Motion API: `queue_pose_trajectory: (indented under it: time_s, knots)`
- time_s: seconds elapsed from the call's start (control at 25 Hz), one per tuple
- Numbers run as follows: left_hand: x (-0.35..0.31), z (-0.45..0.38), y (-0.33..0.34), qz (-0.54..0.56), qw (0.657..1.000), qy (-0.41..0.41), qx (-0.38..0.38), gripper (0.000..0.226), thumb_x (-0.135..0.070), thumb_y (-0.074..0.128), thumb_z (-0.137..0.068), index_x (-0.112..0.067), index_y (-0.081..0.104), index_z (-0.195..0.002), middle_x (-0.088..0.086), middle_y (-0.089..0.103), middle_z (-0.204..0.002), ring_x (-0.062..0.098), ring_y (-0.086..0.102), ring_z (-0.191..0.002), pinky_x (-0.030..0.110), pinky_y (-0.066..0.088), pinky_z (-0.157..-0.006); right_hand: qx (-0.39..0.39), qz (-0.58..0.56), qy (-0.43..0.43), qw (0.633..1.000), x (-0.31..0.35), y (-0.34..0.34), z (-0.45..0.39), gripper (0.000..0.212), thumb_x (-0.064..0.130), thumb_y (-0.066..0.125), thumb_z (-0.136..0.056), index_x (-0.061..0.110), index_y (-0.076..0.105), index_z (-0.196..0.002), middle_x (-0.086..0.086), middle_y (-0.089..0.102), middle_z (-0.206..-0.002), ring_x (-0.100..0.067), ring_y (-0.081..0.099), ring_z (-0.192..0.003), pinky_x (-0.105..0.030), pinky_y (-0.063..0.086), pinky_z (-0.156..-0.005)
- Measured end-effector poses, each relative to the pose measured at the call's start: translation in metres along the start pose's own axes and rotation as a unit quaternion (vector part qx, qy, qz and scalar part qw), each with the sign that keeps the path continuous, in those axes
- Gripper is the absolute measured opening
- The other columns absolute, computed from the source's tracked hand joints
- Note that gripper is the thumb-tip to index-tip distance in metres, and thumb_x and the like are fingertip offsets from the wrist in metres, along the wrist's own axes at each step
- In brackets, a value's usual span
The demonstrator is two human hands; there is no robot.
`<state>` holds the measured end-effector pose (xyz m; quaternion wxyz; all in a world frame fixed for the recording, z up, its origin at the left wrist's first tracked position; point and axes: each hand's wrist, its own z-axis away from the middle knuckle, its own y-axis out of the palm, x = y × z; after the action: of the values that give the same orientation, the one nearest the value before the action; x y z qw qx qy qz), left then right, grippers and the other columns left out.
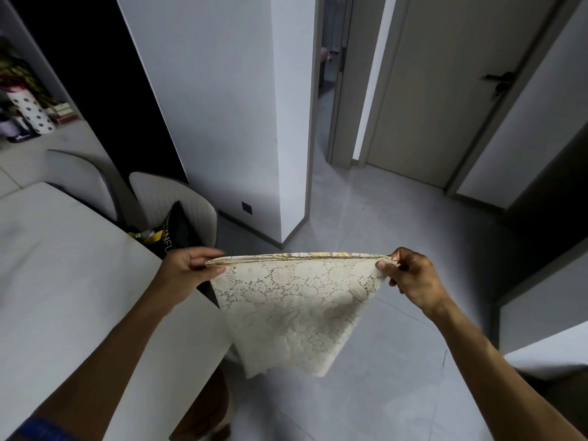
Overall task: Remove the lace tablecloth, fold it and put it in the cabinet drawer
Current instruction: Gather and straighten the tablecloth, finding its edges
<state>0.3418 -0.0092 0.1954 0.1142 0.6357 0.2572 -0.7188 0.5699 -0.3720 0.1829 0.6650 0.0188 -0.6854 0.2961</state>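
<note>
lace tablecloth [292, 310] held taut in the air between both hands, partly folded.

its top edge runs side to side, level, with the doubled cloth hanging below over the floor, just right of the table [63, 281]. the left hand [187, 265] and right hand [413, 275] each pinch one top corner between thumb and fingers, about equally near; no cabinet drawer is in view.

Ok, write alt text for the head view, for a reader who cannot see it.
Two bare hands hold a folded cream lace tablecloth in the air by its top corners, the left hand pinching one corner and the right hand the other, so the cloth hangs over a grey tiled floor. A white table stands at the left, with two pale padded chairs behind it.
</note>
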Motion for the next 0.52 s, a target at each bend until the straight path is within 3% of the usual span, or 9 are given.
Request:
queue_pose_trajectory:
  time_s: [0.08, 0.16, 0.32, 0.44, 0.52]
  knots:
    - [0.002, -0.005, 0.0, -0.033, 0.999, -0.01, 0.002, 0.013, 0.001, 0.072, -0.083, -0.012, 0.07, -0.087, 0.0, 0.079, -0.083, 0.014, 0.074, -0.079, 0.019, 0.058, -0.059, 0.012, -0.057, 0.005, 0.998, 0.003, 0.003, 0.003, 0.023, 0.017, 0.065, -0.094, 0.012, 0.049, -0.078, 0.004, 0.063, -0.059, -0.019, 0.062, -0.046, -0.025, 0.046, -0.037]
    - [0.004, -0.007, 0.006, 0.004, 0.999, -0.035, 0.007, 0.01, 0.0, 0.065, -0.089, -0.006, 0.062, -0.082, 0.004, 0.076, -0.084, 0.016, 0.071, -0.082, 0.023, 0.061, -0.063, 0.024, -0.129, 0.012, 0.991, 0.009, 0.008, 0.004, 0.02, 0.022, 0.059, -0.098, 0.015, 0.048, -0.083, -0.006, 0.068, -0.074, -0.03, 0.072, -0.059, -0.031, 0.056, -0.043]
    - [0.002, -0.011, 0.016, 0.098, 0.994, -0.032, -0.016, 0.006, 0.001, 0.061, -0.092, -0.006, 0.061, -0.093, 0.014, 0.072, -0.098, 0.023, 0.072, -0.092, 0.025, 0.061, -0.07, 0.003, -0.222, -0.017, 0.975, 0.018, 0.012, -0.001, 0.011, 0.027, 0.057, -0.099, 0.022, 0.05, -0.091, -0.011, 0.074, -0.083, -0.035, 0.076, -0.073, -0.036, 0.062, -0.054]
    - [-0.001, -0.012, 0.012, 0.12, 0.993, -0.004, -0.018, 0.02, 0.001, 0.067, -0.087, -0.015, 0.073, -0.098, 0.01, 0.076, -0.101, 0.019, 0.074, -0.092, 0.021, 0.059, -0.072, 0.034, -0.224, 0.033, 0.973, 0.005, 0.015, 0.001, 0.024, 0.023, 0.066, -0.093, 0.01, 0.057, -0.111, -0.012, 0.077, -0.092, -0.034, 0.076, -0.074, -0.035, 0.063, -0.058]
    - [-0.003, -0.012, 0.012, 0.097, 0.995, 0.01, -0.013, 0.021, -0.003, 0.07, -0.084, -0.02, 0.077, -0.094, 0.005, 0.078, -0.099, 0.015, 0.074, -0.09, 0.019, 0.058, -0.072, 0.043, -0.179, 0.082, 0.98, -0.006, 0.024, 0.007, 0.029, 0.014, 0.065, -0.093, -0.003, 0.062, -0.116, -0.015, 0.078, -0.085, -0.031, 0.075, -0.068, -0.035, 0.063, -0.06]
